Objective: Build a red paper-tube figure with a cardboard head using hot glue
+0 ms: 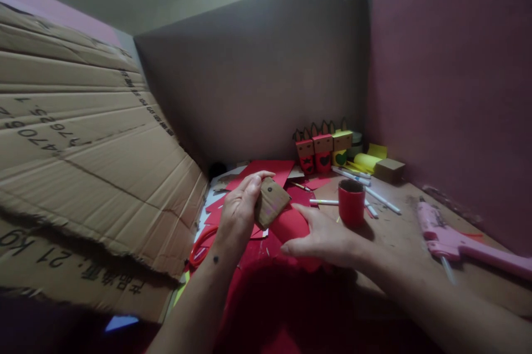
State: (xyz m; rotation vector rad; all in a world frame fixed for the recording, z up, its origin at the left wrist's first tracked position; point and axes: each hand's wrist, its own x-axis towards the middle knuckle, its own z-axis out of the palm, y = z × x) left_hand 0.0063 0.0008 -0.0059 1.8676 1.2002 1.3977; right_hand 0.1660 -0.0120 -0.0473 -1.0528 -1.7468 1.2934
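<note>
My left hand point(240, 201) is closed on a small brown cardboard box point(272, 203), its thumb along the near edge. A black dot shows on the box's face. My right hand point(322, 235) grips a red paper-covered tube point(290, 225) between thumb and fingers. The box and the tube meet between my hands; whether they are joined I cannot tell. Just right of my right hand, a red tube point(352, 204) with a dark opening stands upright on the table.
Three box-headed figures point(323, 146) stand at the back. Several white markers point(383, 199) and a small cardboard box point(389, 170) lie right of centre. A pink glue gun point(453, 240) rests at the right. Red-handled scissors point(201, 247) lie left, beside a large cardboard sheet point(100, 149).
</note>
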